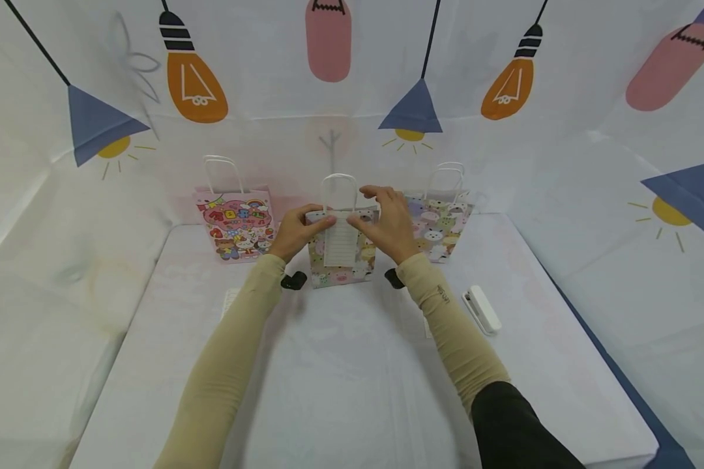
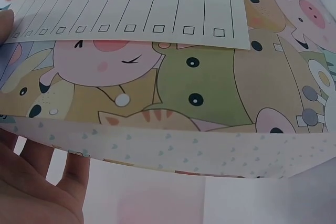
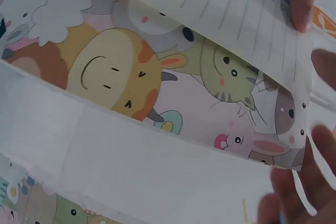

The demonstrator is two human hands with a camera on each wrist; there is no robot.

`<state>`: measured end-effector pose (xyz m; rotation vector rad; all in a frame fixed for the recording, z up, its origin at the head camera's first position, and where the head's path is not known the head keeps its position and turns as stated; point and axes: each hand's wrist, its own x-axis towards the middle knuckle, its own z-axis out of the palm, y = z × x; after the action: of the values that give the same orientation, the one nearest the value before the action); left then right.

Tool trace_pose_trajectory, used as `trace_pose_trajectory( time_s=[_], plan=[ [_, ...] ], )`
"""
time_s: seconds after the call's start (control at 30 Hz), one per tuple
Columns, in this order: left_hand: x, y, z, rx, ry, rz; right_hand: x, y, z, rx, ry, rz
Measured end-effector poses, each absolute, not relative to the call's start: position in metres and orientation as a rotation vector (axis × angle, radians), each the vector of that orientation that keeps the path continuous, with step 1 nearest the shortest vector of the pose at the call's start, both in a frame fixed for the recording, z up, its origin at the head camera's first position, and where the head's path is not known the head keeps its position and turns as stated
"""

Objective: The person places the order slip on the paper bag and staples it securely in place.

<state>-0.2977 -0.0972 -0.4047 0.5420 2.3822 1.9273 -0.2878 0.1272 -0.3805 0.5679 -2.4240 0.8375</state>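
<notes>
A paper gift bag with a cartoon-animal print [image 1: 364, 257] stands upright in the middle of the table, its white handle [image 1: 339, 176] raised. A white checklist sheet [image 1: 340, 244] with lines and small boxes lies against its front. My left hand [image 1: 296, 231] pinches the sheet against the bag's top edge, thumb in front and fingers behind. My right hand [image 1: 393, 225] rests its thumb on the sheet's upper right. Its other fingers [image 3: 283, 195] are spread beyond the bag's edge, near the handle cord. The sheet's lower end tilts off the bag in the right wrist view.
A pink cartoon gift bag [image 1: 237, 228] stands behind left, and another animal-print bag [image 1: 440, 231] behind right. A white stapler [image 1: 482, 310] lies right of my right forearm. Another white paper [image 1: 230, 299] is partly hidden by my left forearm. A printed cloth wall rises behind the table.
</notes>
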Motion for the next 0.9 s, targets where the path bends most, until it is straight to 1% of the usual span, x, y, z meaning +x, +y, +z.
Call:
trace_pose_trajectory(
  time_s=[0.17, 0.37, 0.47, 0.7, 0.9],
  plan=[
    [-0.306, -0.098, -0.419, 0.547, 2.407, 1.942, -0.291, 0.130, -0.381, 0.618, -2.517, 0.964],
    [-0.307, -0.097, -0.422, 0.555, 2.429, 1.942, -0.295, 0.132, -0.382, 0.613, -2.553, 1.009],
    [-0.305, -0.096, -0.419, 0.552, 2.435, 1.920, -0.295, 0.132, -0.381, 0.611, -2.557, 1.030],
    [-0.288, -0.095, -0.397, 0.586, 2.485, 1.862, -0.293, 0.131, -0.379, 0.572, -2.598, 1.073],
    [-0.285, -0.096, -0.393, 0.599, 2.553, 1.816, -0.293, 0.132, -0.381, 0.587, -2.590, 1.093]
  ],
)
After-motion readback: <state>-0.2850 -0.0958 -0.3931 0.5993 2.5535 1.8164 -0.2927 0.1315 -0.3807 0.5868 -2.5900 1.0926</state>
